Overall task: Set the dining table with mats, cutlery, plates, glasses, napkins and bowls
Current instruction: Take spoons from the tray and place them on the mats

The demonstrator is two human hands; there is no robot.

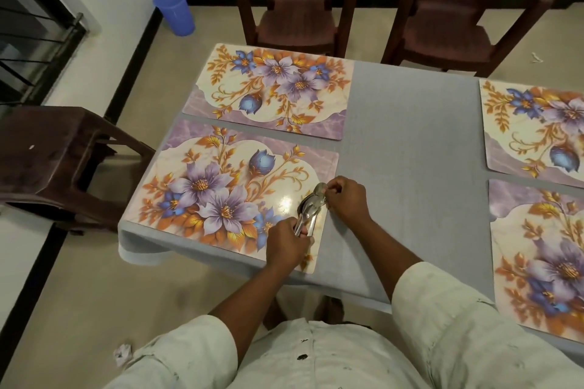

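Fingers of both hands are curled round a small bundle of spoons (311, 208): my left hand (286, 245) grips the handles low down, near the table's front edge, and my right hand (346, 199) pinches at the bowl ends, thumb and fingertips closed on the topmost one. I judge I am peeling a single piece off the stack while the left keeps the rest together, since they nest and would slide apart if held loosely. How many pieces are in the bundle I cannot tell.

The cutlery sits just over the right-hand edge of the near left mat (221, 199), touching or almost touching it, which is where a spoon belongs beside a plate; no plates, glasses, napkins or bowls are out, so the job looks early, with mats done and cutlery begun.

Both forearms reach forward and to my left across the grey tablecloth (410, 151), wrists bent down, the right arm crossing in from the middle of the table, pale sleeves (442, 303) rolled to the elbow.

Beyond this mat lies the far left mat (268, 91), turned the other way for the opposite seat, and two more mats (537, 126) lie at the right edge. Brown plastic chairs (297, 0) stand on the far side, a brown stool (57, 151) stands to the left, and a blue tumbler (175, 11) stands on the floor by the wall
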